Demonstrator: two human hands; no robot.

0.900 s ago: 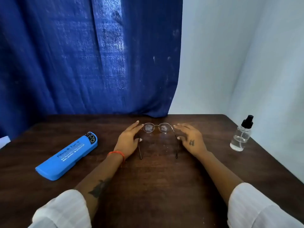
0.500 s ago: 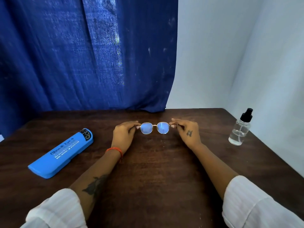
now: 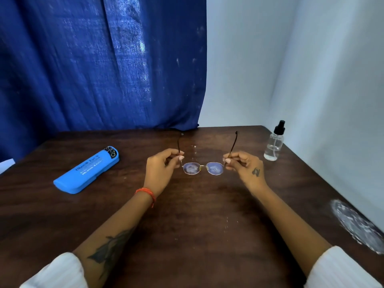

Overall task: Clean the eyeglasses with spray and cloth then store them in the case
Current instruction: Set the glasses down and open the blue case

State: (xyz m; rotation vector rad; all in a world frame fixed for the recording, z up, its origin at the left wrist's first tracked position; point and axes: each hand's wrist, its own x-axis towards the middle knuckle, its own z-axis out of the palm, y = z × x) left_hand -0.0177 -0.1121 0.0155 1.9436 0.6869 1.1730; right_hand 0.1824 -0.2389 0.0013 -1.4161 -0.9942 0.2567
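Glasses held up over my dark wooden table (image 3: pixel 197 225).

I see the closed blue case (image 3: pixel 87 170) lying left, the spray bottle (image 3: pixel 273 143) standing far right; my left hand (image 3: pixel 161 170) and right hand (image 3: pixel 244 166) each pinch a temple of the eyeglasses (image 3: pixel 203 167), arms pointing away.

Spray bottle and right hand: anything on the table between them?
Head view: nothing. Only bare dark wood table lies between the right hand, which pinches the eyeglasses, and the spray bottle.
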